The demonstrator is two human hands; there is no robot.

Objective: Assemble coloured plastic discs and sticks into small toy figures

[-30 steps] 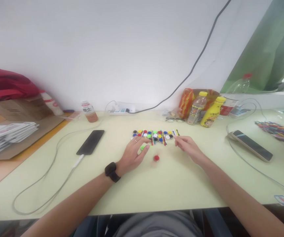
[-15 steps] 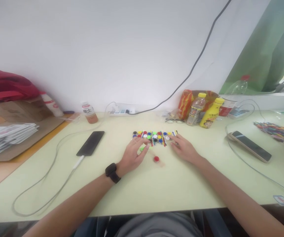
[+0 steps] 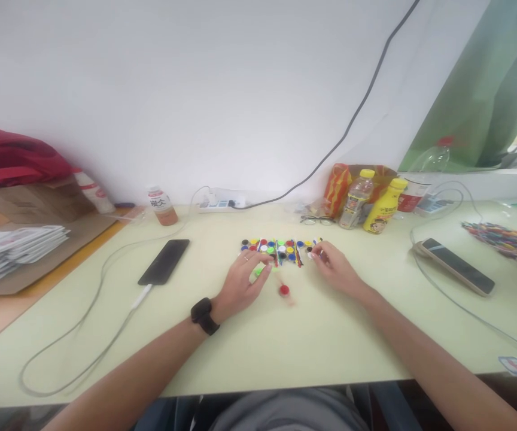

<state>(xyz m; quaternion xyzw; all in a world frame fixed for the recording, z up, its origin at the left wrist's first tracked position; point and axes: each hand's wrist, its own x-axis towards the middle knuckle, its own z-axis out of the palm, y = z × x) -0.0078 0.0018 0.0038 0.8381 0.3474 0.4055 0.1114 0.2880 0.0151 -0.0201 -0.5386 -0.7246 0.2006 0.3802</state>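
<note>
On the table are rows of small coloured round discs (image 3: 282, 249), with thin coloured sticks (image 3: 298, 254) lying between groups of them. My left hand (image 3: 243, 280) lies over the near left side of the rows, fingers stretched out and thumb apart. A green disc (image 3: 258, 272) shows partly beneath it. At the right end of the rows, my right hand (image 3: 337, 267) has curled fingers, thumb and index at a white disc (image 3: 311, 255) beside a black one. Its fingertips partly cover this disc. Nearer to me, a red disc (image 3: 284, 290) lies alone between my hands.
A phone (image 3: 164, 261) with a charging cable lies at left, another phone (image 3: 458, 265) at right. Bottles (image 3: 382, 206) and glasses (image 3: 318, 220) stand or lie near the wall. More coloured sticks (image 3: 501, 238) are piled at far right; white packets (image 3: 20, 248) lie at far left.
My right hand has shifted slightly right and its fingers have curled in. The white disc has moved a little right and nearer to me. My left hand has stayed put.
</note>
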